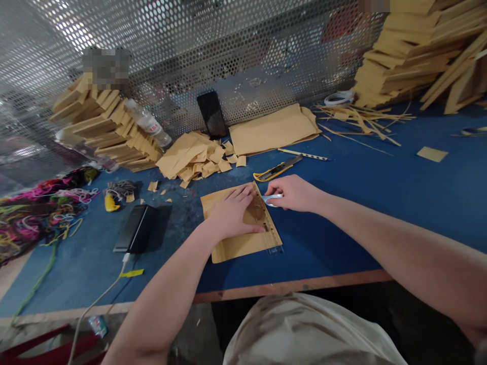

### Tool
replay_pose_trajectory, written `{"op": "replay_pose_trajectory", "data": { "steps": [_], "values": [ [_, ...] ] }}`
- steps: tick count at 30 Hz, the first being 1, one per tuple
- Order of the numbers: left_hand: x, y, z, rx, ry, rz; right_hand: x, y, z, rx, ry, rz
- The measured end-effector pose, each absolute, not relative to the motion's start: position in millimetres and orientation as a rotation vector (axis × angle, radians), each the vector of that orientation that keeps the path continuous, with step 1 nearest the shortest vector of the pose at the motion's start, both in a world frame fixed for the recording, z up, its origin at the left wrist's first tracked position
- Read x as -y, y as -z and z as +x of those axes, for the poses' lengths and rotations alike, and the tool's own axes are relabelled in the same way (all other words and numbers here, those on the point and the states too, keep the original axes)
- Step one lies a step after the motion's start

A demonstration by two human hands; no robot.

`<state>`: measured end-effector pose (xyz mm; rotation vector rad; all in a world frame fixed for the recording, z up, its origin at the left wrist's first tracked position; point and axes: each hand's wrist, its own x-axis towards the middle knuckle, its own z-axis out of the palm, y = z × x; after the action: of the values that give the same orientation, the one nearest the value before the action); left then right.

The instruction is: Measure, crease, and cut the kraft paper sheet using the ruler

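My left hand (pixel 234 213) lies flat with fingers spread, pressing on a brown kraft paper piece (pixel 224 251) on the table. Under that hand is a clear ruler (pixel 273 230) with dark markings, laid along the paper's right side and sticking out slightly past its near edge. In my right hand (pixel 294 192) the fingers are closed around a small pale-blue cutter knife (pixel 273 199). Its tip is at the ruler's right edge; the blade itself is too small to make out. Just beyond lies a yellow-and-black utility knife (pixel 277 169).
On the blue table (pixel 335 238) are paper scraps (pixel 201 157), folded kraft sheets (pixel 274 129), a pencil (pixel 304 154), a phone (pixel 211 114) and a black power bank (pixel 137 228) with a cable. Paper stacks (pixel 403 61) stand against the perforated metal screen (pixel 266 61). Colourful yarn (pixel 41 213) lies left.
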<state>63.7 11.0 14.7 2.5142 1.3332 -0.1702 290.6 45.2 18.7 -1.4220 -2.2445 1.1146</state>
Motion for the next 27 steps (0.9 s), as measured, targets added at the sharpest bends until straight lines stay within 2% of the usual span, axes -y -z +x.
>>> {"op": "replay_pose_trajectory", "data": {
  "steps": [8, 27],
  "values": [
    [-11.3, -14.5, 63.9, -1.334, 0.186, 2.527, -47.9, -9.9, 281.4, 2.288, -0.798, -1.495],
    [-9.2, -20.6, 69.2, -1.365, 0.241, 2.544, -86.2, -3.5, 267.3, 2.334, -0.594, -1.499]
  ]
}}
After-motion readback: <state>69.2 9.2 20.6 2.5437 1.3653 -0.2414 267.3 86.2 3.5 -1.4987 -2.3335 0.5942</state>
